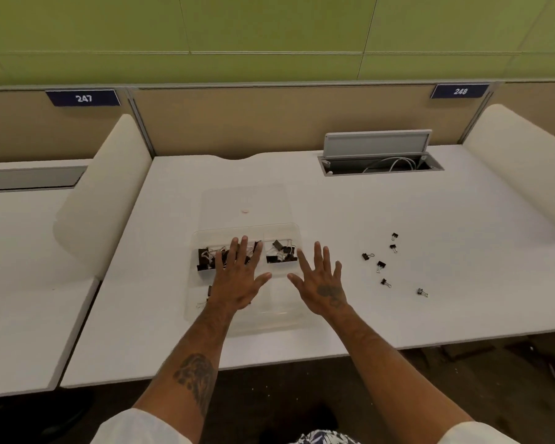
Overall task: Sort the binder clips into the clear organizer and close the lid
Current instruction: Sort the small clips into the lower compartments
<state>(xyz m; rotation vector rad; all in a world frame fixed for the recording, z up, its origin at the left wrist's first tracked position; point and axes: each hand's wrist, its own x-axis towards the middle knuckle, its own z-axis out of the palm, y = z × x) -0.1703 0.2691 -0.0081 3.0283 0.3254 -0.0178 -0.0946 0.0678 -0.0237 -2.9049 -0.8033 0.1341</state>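
Note:
A clear organizer (281, 318) lies on the white desk, its transparent lid (245, 200) folded open flat behind it. Black binder clips fill the far-left compartment (205, 259) and the far-right compartment (281, 251); a few more show under my left wrist. My left hand (239, 277) hovers palm down over the left compartments, fingers spread, holding nothing. My right hand (322, 280) is spread over the organizer's right edge, also empty. Several small black binder clips (380, 265) lie loose on the desk to the right of my right hand.
An open cable hatch (378, 161) with white cables sits at the back right of the desk (446, 315). White padded dividers stand at the left (103, 200) and right (519, 161). The desk's front edge runs just below the organizer.

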